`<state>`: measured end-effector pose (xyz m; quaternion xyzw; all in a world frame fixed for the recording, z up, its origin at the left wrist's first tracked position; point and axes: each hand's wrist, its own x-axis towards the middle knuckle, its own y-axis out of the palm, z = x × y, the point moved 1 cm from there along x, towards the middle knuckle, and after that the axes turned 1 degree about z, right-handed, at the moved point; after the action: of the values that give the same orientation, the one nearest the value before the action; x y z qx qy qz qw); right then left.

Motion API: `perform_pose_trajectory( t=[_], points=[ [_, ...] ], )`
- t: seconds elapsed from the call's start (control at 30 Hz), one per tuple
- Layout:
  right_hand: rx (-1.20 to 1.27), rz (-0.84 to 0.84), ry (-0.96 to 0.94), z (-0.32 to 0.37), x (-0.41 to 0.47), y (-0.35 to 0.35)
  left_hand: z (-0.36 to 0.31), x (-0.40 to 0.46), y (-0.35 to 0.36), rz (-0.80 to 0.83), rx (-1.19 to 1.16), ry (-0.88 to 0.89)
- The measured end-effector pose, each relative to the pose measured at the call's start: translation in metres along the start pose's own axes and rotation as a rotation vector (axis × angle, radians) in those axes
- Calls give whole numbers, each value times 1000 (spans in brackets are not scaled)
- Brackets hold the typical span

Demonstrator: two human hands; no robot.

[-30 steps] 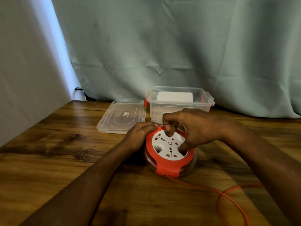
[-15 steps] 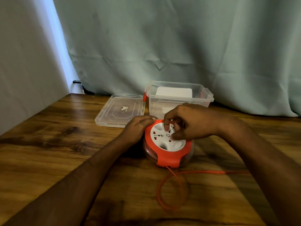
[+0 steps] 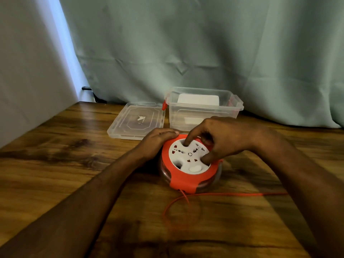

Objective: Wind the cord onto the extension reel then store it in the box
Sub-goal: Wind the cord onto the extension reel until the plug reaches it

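Two hands work at one reel, and we take the scene from the left. On the wooden table (image 3: 55, 164) the clear lid (image 3: 136, 121) lies flat, far from us and touching the left side of the open clear box (image 3: 203, 108), which holds something white we cannot identify. Our left hand (image 3: 158, 143) rests curled over the left rim of the orange extension reel (image 3: 189, 164), steadying it. The reel sits flat on the table just in front of the box, outside it. Our right hand (image 3: 221, 139) is bent over the white socket face, a fingertip in a recess at the far side and the thumb in another on the right. The orange cord (image 3: 232, 194) leaves the reel's near edge, looping and trailing right.
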<state>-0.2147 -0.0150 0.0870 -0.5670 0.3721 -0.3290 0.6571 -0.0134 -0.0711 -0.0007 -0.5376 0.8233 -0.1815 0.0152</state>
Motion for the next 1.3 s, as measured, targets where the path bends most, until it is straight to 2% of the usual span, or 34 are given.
perform_pose_trajectory(
  t=[0.33,0.57,0.8,0.93,1.1,1.3],
  points=[
    [-101,-22,74,10,4,8,-1,-1,1,-25,-102,41],
    [-118,-91,91,14,6,14,0,-1,1,-56,-122,2],
    [-87,-86,189,18,10,20,3,-1,0,-126,-193,-48],
    [-34,-42,86,10,6,12,2,-1,0,-118,-172,-75],
    [296,-29,-103,-14,4,2,-2,-2,1,-75,-229,-101],
    [253,-37,-171,-15,8,6,-5,-4,0,-50,-317,-95]
  ],
)
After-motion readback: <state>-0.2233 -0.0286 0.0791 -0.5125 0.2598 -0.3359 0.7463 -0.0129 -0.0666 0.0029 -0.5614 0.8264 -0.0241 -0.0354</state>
